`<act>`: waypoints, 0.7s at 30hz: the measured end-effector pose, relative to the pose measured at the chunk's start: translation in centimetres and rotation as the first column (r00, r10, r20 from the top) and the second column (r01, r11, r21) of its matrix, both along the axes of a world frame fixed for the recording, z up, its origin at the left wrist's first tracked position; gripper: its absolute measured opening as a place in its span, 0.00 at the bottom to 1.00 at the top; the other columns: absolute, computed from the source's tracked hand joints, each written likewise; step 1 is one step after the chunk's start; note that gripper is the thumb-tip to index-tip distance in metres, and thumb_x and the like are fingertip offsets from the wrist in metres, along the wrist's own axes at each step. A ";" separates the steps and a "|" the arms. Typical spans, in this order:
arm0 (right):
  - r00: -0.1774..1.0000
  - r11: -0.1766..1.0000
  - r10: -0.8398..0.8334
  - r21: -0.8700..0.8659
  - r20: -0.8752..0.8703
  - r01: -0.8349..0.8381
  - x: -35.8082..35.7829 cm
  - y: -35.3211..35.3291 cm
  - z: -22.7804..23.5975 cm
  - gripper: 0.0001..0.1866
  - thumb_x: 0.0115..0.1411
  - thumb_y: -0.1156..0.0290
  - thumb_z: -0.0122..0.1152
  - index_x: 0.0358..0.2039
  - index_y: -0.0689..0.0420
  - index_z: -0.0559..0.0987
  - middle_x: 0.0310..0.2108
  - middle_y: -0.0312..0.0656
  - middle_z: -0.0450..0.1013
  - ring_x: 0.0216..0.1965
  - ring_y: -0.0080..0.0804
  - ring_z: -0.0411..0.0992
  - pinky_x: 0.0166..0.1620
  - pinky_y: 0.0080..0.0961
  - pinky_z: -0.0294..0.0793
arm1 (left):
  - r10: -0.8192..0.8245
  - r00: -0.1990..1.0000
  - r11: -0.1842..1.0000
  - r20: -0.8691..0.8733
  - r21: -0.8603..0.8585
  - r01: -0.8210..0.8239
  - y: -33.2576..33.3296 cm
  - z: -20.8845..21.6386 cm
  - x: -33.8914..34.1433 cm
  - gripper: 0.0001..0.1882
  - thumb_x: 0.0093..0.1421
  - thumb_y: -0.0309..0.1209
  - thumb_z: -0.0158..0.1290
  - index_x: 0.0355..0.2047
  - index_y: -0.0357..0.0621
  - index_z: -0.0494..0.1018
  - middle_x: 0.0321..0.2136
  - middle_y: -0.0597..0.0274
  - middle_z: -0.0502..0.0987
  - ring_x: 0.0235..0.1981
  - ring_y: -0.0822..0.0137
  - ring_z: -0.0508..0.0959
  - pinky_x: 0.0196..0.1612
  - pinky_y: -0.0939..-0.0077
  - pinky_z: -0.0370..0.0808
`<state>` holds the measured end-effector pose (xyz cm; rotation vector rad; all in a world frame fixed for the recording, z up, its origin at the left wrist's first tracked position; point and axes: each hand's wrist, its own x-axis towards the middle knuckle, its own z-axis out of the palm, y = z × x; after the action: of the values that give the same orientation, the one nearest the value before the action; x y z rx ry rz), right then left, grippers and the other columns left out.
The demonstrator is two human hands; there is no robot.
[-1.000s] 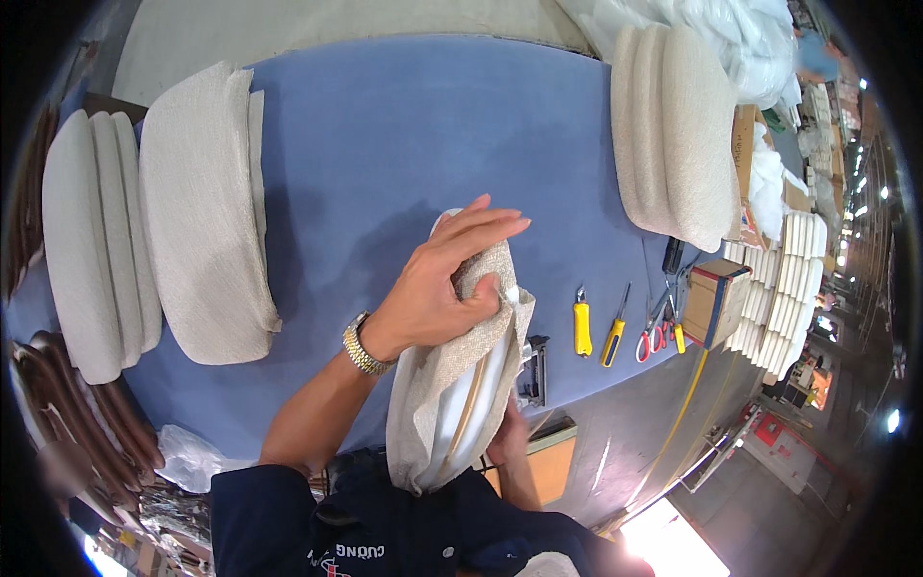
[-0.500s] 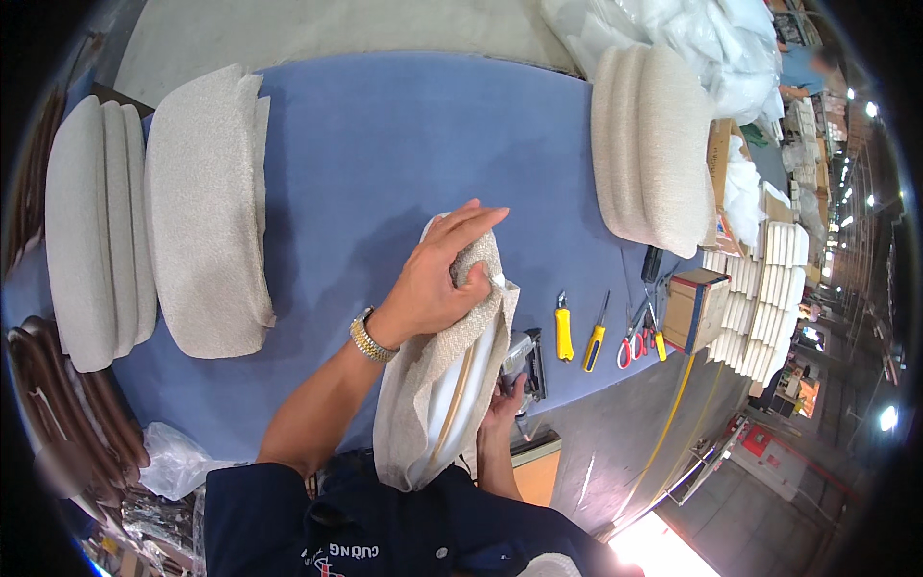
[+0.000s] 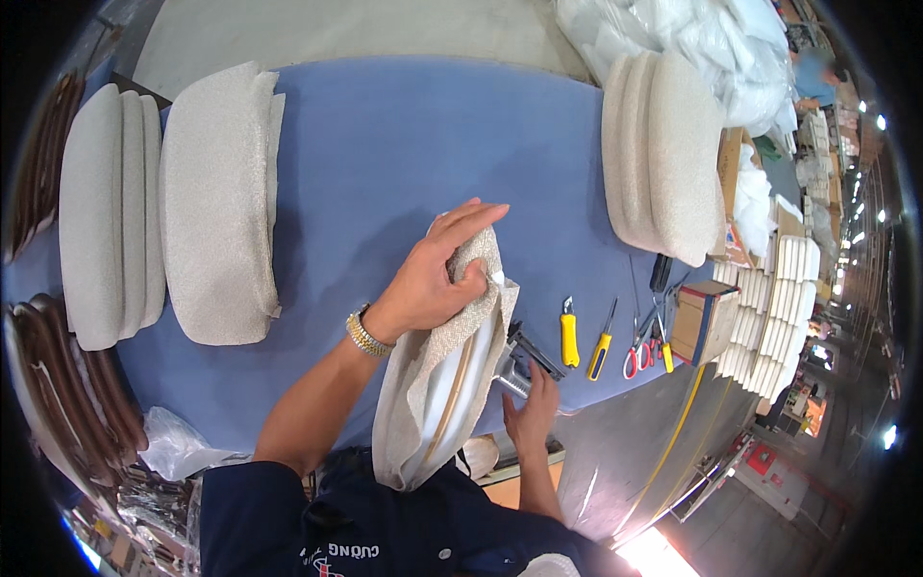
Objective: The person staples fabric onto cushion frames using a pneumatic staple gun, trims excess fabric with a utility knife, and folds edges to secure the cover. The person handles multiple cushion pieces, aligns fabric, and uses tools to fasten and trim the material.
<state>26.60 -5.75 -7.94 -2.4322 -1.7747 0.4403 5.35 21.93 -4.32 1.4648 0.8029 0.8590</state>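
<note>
My left hand [image 3: 437, 269], with a watch on its wrist, grips the top end of a beige fabric cushion cover [image 3: 404, 413]. The cushion stands on edge against my shirt, its open side turned right. Inside that opening show white padding [image 3: 447, 385] and a thin tan strip [image 3: 452, 399]. Just right of the cushion, a grey and black staple gun [image 3: 529, 356] lies at the table's near edge. Beside its handle is my right hand [image 3: 532, 413], thumb and fingers apart, fingertips at or touching the gun.
Covered cushions stand at the left [image 3: 216, 202] and far right [image 3: 668, 154] of the blue table [image 3: 433, 125]. Right of the staple gun lie a yellow cutter [image 3: 569, 337], a screwdriver [image 3: 601, 351], and red-handled scissors [image 3: 635, 356]. A small cardboard box [image 3: 702, 322] sits near the right edge.
My right hand has moved right and out from behind the cushion, its fingers now spread. The staple gun has turned and shifted slightly. My left hand keeps its grip on the cushion cover.
</note>
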 end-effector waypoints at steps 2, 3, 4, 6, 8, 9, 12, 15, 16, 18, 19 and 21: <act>0.991 0.987 0.033 -0.151 -0.133 -0.053 0.4 1.3 -2.5 0.48 0.49 0.78 0.73 0.72 0.54 0.65 0.56 0.54 0.69 0.58 0.56 0.69 0.57 0.44 0.74 | -0.010 1.000 1.000 0.012 0.015 0.010 0.1 0.0 0.3 0.36 0.57 0.22 0.47 0.70 0.43 0.67 0.68 0.53 0.70 0.75 0.49 0.60 0.76 0.55 0.56; 0.977 0.972 0.052 -0.214 -0.204 -0.097 0.7 2.5 -3.4 0.50 0.49 0.78 0.72 0.74 0.51 0.63 0.55 0.53 0.68 0.57 0.56 0.69 0.57 0.45 0.74 | -0.013 1.000 1.000 0.004 0.020 0.013 0.2 -0.2 0.3 0.37 0.57 0.21 0.47 0.70 0.43 0.67 0.68 0.52 0.70 0.75 0.49 0.60 0.76 0.54 0.56; 0.970 0.970 0.074 -0.208 -0.232 -0.124 1.3 3.4 -3.5 0.51 0.48 0.78 0.73 0.74 0.49 0.63 0.54 0.53 0.68 0.56 0.56 0.70 0.57 0.45 0.74 | -0.010 1.000 1.000 -0.003 0.023 0.010 0.1 -0.3 0.3 0.37 0.56 0.21 0.47 0.70 0.42 0.67 0.68 0.52 0.70 0.75 0.49 0.60 0.76 0.54 0.56; 0.952 0.964 0.107 -0.206 -0.287 -0.170 2.4 4.4 -2.7 0.55 0.44 0.79 0.75 0.75 0.47 0.62 0.51 0.53 0.68 0.54 0.56 0.70 0.58 0.45 0.74 | -0.002 1.000 0.999 -0.016 0.035 0.002 -0.2 -0.5 0.3 0.38 0.55 0.21 0.47 0.70 0.42 0.67 0.67 0.51 0.70 0.75 0.49 0.60 0.76 0.54 0.55; 0.957 0.984 0.059 -0.143 -0.286 -0.103 2.9 6.0 -1.3 0.56 0.42 0.79 0.76 0.74 0.48 0.63 0.52 0.54 0.67 0.53 0.56 0.70 0.58 0.45 0.74 | 0.017 1.000 0.997 -0.007 0.075 -0.016 0.0 -0.5 0.7 0.39 0.54 0.20 0.48 0.70 0.42 0.67 0.67 0.51 0.70 0.75 0.48 0.60 0.76 0.53 0.55; 0.957 0.991 0.043 -0.107 -0.286 -0.076 3.3 7.0 -0.7 0.57 0.41 0.80 0.76 0.74 0.48 0.63 0.52 0.54 0.67 0.53 0.56 0.70 0.58 0.45 0.74 | 0.017 1.000 0.998 -0.002 0.060 -0.017 0.0 -0.4 0.8 0.39 0.53 0.21 0.49 0.70 0.42 0.67 0.67 0.51 0.70 0.75 0.48 0.60 0.76 0.53 0.54; 0.786 0.989 -0.150 -0.102 -0.599 0.111 6.8 8.8 1.8 0.51 0.43 0.79 0.78 0.71 0.56 0.68 0.55 0.53 0.72 0.55 0.52 0.74 0.59 0.38 0.75 | 0.011 1.000 1.000 0.011 0.028 -0.011 -0.3 -0.5 0.8 0.40 0.52 0.21 0.50 0.70 0.42 0.67 0.67 0.51 0.70 0.75 0.48 0.60 0.77 0.51 0.53; 0.715 0.996 -0.091 -0.047 -0.693 0.082 5.6 13.8 9.3 0.45 0.46 0.76 0.77 0.68 0.59 0.72 0.55 0.51 0.76 0.55 0.48 0.77 0.58 0.35 0.75 | 0.010 1.000 1.000 0.009 0.026 -0.010 -0.2 -0.6 0.6 0.41 0.52 0.21 0.50 0.71 0.43 0.66 0.68 0.50 0.70 0.75 0.47 0.60 0.77 0.48 0.50; 0.744 1.000 -0.020 -0.001 -0.668 0.026 4.6 15.8 12.2 0.43 0.47 0.75 0.77 0.67 0.60 0.73 0.55 0.51 0.78 0.55 0.46 0.78 0.58 0.34 0.75 | 0.008 1.000 1.000 -0.009 0.030 -0.008 -0.3 -0.6 0.7 0.41 0.52 0.21 0.50 0.71 0.44 0.66 0.68 0.50 0.69 0.75 0.47 0.59 0.77 0.47 0.50; 0.765 0.957 0.272 0.081 -0.583 -0.278 3.4 19.0 16.0 0.41 0.49 0.70 0.76 0.66 0.58 0.75 0.53 0.50 0.79 0.53 0.46 0.79 0.55 0.33 0.77 | -0.002 1.000 0.999 -0.020 0.032 0.003 -0.3 -0.4 0.8 0.41 0.52 0.21 0.50 0.71 0.45 0.66 0.69 0.50 0.68 0.75 0.46 0.59 0.77 0.45 0.48; 0.741 0.899 0.413 0.108 -0.530 -0.424 2.9 20.3 17.3 0.40 0.49 0.68 0.75 0.66 0.57 0.76 0.52 0.50 0.79 0.52 0.46 0.80 0.54 0.33 0.78 | -0.010 1.000 0.999 -0.021 0.034 0.011 -0.1 -0.4 0.7 0.42 0.52 0.21 0.50 0.71 0.45 0.66 0.69 0.50 0.68 0.76 0.46 0.58 0.77 0.44 0.48; 0.721 0.844 0.493 0.066 -0.487 -0.532 1.0 22.4 19.1 0.40 0.49 0.64 0.74 0.65 0.54 0.77 0.50 0.49 0.80 0.49 0.46 0.81 0.50 0.33 0.80 | -0.019 1.000 0.999 -0.021 0.031 0.020 0.0 -0.3 0.5 0.42 0.52 0.21 0.51 0.72 0.47 0.65 0.70 0.51 0.67 0.76 0.45 0.57 0.77 0.43 0.47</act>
<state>27.60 16.60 11.11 -1.5907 -2.1694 1.0827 5.85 21.94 -4.63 1.5088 0.7927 0.8465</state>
